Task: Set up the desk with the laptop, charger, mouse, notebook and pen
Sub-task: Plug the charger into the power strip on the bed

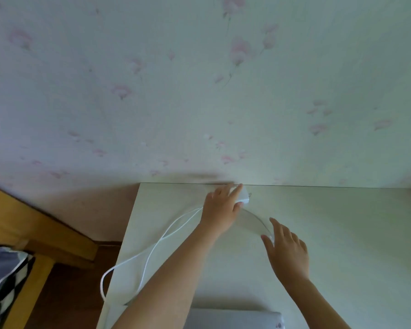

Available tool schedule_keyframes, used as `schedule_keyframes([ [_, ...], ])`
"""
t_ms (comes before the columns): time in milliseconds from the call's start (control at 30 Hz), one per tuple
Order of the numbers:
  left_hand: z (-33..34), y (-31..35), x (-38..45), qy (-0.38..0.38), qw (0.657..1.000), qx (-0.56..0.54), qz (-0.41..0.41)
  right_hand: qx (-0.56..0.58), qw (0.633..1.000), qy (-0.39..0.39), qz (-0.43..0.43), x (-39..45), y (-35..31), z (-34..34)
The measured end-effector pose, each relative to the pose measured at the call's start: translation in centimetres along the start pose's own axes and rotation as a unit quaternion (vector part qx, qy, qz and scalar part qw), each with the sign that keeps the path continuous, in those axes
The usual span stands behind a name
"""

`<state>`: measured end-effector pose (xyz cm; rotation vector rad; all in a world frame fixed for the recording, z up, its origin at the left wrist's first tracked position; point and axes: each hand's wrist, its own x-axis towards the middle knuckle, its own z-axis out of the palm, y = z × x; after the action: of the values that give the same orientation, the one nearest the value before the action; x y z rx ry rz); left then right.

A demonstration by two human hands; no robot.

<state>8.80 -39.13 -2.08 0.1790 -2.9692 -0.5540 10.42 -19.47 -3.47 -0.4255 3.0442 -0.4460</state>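
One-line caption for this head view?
Left hand holds the charger at the desk's back edge; right hand touches its cable; laptop nearest the person.

There is only one view, from the person's head. It looks forward and down over the surface toward the wall, close to it. The wide lens bends the edges, and the floor shows at left.
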Motion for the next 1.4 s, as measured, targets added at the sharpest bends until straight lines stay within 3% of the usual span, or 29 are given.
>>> schedule_keyframes([
  [133, 3.3, -0.5, 3.2, -0.023, 0.999, 0.034, 0.020, -0.074, 0.994, 0.059, -0.047, 1.7, -0.8, 2.3],
  [300, 4.1, -0.7, 3.1, -0.014, 0.998, 0.050, 0.020, -0.086, 0.989, 0.102, -0.067, 1.6, -1.4, 2.6],
  [567, -0.6, -2.0, -1.4, 0.055, 0.995, -0.072, -0.028, 0.011, 0.994, 0.100, -0.050, -0.8, -3.6, 0.4],
  [833, -7.9, -4.0, -10.2, 0.195, 0.980, -0.021, -0.042, 0.164, 0.977, 0.102, -0.093, -6.6, -9.3, -2.8],
  [1000, -12.8, -4.9, -18.6, 0.260, 0.962, -0.018, -0.083, 0.189, 0.953, 0.110, -0.208, -12.1, -13.3, -5.3],
  [1233, -19.7, -6.5, -31.5, 0.268, 0.952, 0.070, -0.128, 0.141, 0.913, 0.136, -0.359, -19.3, -20.0, -7.9],
  [1400, -22.7, -8.4, -39.8, 0.275, 0.929, 0.132, -0.210, 0.144, 0.880, 0.136, -0.431, -24.4, -25.0, -8.3],
])
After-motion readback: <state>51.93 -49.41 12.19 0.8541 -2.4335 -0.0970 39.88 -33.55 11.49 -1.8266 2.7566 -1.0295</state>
